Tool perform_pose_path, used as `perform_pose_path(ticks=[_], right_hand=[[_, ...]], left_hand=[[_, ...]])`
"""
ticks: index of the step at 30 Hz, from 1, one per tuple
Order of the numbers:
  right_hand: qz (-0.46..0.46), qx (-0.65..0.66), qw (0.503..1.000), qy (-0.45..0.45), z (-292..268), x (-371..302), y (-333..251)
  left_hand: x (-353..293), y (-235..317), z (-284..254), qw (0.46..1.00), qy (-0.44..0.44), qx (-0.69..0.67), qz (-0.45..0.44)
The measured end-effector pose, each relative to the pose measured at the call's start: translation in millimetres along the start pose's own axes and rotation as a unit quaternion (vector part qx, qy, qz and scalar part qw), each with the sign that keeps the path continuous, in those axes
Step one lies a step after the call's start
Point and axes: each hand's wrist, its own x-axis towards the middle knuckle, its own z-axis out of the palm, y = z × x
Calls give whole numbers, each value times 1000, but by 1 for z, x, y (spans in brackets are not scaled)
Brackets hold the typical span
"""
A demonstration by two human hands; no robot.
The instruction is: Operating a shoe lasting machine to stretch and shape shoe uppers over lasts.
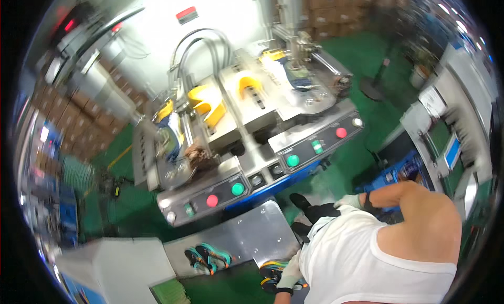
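Observation:
My left hand (291,273), in a pale glove with a dark wristband, is closed on a pair of dark sports shoes (270,273) with yellow and orange trim, low in the view. The glove hides part of the shoes. My right hand (348,201), gloved as well, is beside my dark trouser leg, its fingers loosely stretched out with nothing visible in them. Another pair of black sports shoes (208,257), with teal and orange soles, lies on the metal shelf (247,231) left of my left hand.
Ahead is a two-station machine with yellow moulds (209,105), shoe uppers (170,135) clamped on its sides and a button panel (212,198). A white cabinet (123,264) is at lower left, another machine (446,141) at right. Cartons (336,10) are stacked behind.

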Motion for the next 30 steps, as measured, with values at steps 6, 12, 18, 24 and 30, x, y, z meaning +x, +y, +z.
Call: perform_pose_path(ticks=[6,12,18,24,30], right_hand=[[403,443,801,-12,-30,15,-40],[163,354,916,97,2,6,-9],[98,155,982,43,-11,-1,-8],[8,60,998,33,-11,1,4],[232,342,910,4,2,16,13]], left_hand=[[14,-21,-7,994,-82,34,56],[26,-10,-23,992,-104,23,67],[44,22,-51,995,-83,-9,49],[35,38,-61,998,-14,-45,-32],[29,10,-32,998,12,-28,-53]])
